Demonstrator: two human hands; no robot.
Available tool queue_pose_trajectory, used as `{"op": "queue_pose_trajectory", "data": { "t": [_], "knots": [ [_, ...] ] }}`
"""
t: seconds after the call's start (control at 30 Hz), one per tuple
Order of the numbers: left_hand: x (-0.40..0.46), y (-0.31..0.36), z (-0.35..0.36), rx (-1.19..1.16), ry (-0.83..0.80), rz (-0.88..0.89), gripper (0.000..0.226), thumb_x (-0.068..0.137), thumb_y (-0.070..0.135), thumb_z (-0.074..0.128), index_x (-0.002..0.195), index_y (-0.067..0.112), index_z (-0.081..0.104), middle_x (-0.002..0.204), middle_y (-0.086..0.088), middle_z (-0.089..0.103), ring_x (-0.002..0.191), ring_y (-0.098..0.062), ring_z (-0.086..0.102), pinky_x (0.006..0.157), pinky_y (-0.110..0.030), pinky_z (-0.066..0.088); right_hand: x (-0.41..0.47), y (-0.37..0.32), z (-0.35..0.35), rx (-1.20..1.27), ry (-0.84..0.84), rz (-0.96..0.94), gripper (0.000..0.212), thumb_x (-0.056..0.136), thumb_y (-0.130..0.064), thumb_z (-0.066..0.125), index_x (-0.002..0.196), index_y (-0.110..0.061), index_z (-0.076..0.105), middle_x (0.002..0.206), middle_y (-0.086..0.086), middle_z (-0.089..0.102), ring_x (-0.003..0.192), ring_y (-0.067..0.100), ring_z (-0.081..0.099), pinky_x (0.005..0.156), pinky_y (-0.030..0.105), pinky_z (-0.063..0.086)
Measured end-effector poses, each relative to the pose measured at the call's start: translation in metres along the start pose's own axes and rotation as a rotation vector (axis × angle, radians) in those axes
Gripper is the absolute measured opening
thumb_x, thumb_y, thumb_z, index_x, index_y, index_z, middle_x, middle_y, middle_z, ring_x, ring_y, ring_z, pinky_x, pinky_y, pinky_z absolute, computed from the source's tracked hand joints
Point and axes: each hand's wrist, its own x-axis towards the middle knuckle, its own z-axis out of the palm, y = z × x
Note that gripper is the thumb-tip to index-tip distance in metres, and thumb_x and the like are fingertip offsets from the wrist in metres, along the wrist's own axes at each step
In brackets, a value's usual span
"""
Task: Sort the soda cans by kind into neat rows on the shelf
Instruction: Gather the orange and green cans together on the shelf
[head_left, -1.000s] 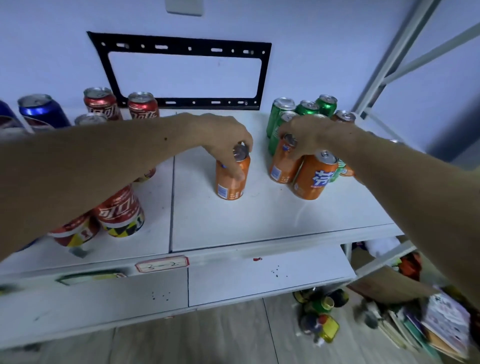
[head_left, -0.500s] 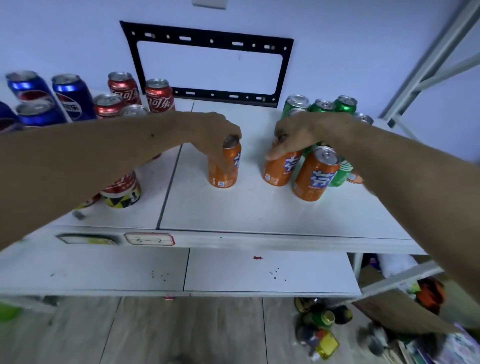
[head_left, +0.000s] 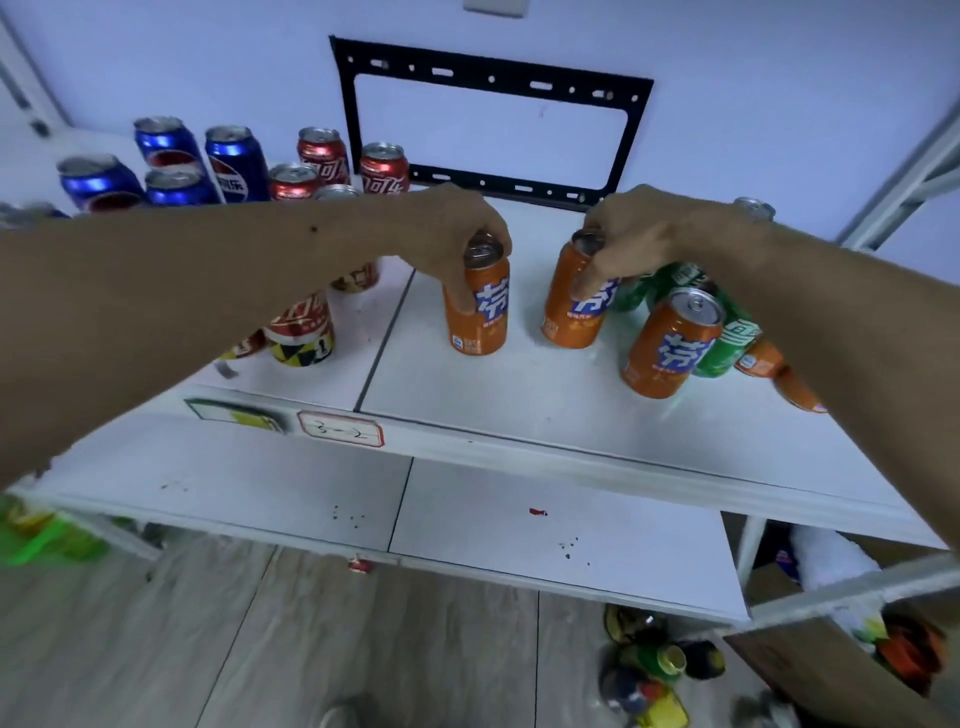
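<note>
My left hand grips an upright orange can by its top, near the middle of the white shelf. My right hand grips a second orange can just to its right, slightly tilted. A third orange can stands free at the right front. Green cans crowd behind it, partly hidden by my right arm. Red cans and blue cans stand at the back left.
More red cans stand under my left forearm. Further orange cans lie half hidden under my right arm. A black wall bracket hangs behind the shelf. A lower shelf board juts forward, with clutter on the floor below.
The view has shifted right and closer. My right hand has drawn its orange can left, away from the green cluster. My left hand still holds its can near the shelf's middle.
</note>
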Motion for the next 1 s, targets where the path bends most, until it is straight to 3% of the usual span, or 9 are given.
{"op": "queue_pose_trajectory", "data": {
  "t": [0.13, 0.27, 0.4, 0.57, 0.8, 1.0],
  "knots": [
    [-0.034, -0.006, -0.019, -0.071, 0.076, -0.082, 0.070, 0.051, 0.057, 0.077, 0.114, 0.032, 0.062, 0.107, 0.012, 0.066, 0.095, -0.013, 0.062, 0.080, -0.031, 0.052, -0.014, -0.033, -0.033, 0.020, -0.006, -0.048, 0.058, 0.062, -0.053, 0.079, 0.105, -0.017, 0.063, 0.081, -0.005, 0.067, 0.062, 0.014, 0.069, 0.052, 0.024, 0.045],
    [-0.076, -0.013, -0.047, -0.055, 0.102, -0.145, 0.070, 0.056, 0.039, 0.087, 0.119, 0.024, 0.061, 0.113, 0.005, 0.066, 0.097, -0.017, 0.063, 0.082, -0.034, 0.054, -0.029, -0.073, -0.069, -0.017, 0.031, -0.115, 0.056, 0.064, -0.051, 0.078, 0.105, -0.016, 0.064, 0.079, -0.004, 0.067, 0.067, 0.017, 0.069, 0.050, 0.023, 0.044],
    [-0.125, -0.029, -0.073, -0.056, 0.171, -0.190, 0.072, 0.059, 0.036, 0.087, 0.124, 0.019, 0.059, 0.119, 0.003, 0.064, 0.101, -0.018, 0.061, 0.082, -0.029, 0.050, -0.043, -0.123, -0.101, -0.063, 0.082, -0.185, 0.049, 0.069, -0.047, 0.077, 0.103, -0.013, 0.064, 0.073, -0.002, 0.065, 0.063, 0.017, 0.066, 0.047, 0.024, 0.042],
    [-0.197, -0.060, -0.098, -0.078, 0.252, -0.272, 0.074, 0.060, 0.035, 0.086, 0.125, 0.017, 0.058, 0.122, 0.001, 0.063, 0.103, -0.019, 0.061, 0.086, -0.033, 0.051, -0.053, -0.191, -0.132, -0.055, 0.140, -0.255, 0.046, 0.069, -0.043, 0.078, 0.101, -0.013, 0.064, 0.070, -0.001, 0.068, 0.062, 0.016, 0.068, 0.050, 0.023, 0.044],
    [-0.298, -0.128, -0.108, -0.052, 0.291, -0.352, 0.073, 0.062, 0.032, 0.086, 0.127, 0.019, 0.055, 0.123, 0.002, 0.061, 0.095, -0.015, 0.056, 0.063, -0.015, 0.043, -0.059, -0.308, -0.145, -0.019, 0.158, -0.336, 0.047, 0.070, -0.045, 0.077, 0.103, -0.014, 0.063, 0.073, 0.000, 0.068, 0.064, 0.016, 0.068, 0.050, 0.023, 0.044],
    [-0.370, -0.200, -0.098, -0.038, 0.260, -0.374, 0.075, 0.063, 0.030, 0.085, 0.129, 0.017, 0.053, 0.127, -0.001, 0.059, 0.101, -0.014, 0.054, 0.085, -0.032, 0.050, -0.049, -0.410, -0.131, 0.005, 0.143, -0.336, 0.051, 0.071, -0.047, 0.077, 0.107, -0.013, 0.063, 0.075, -0.003, 0.066, 0.063, 0.013, 0.066, 0.049, 0.023, 0.041]
  ]
}}
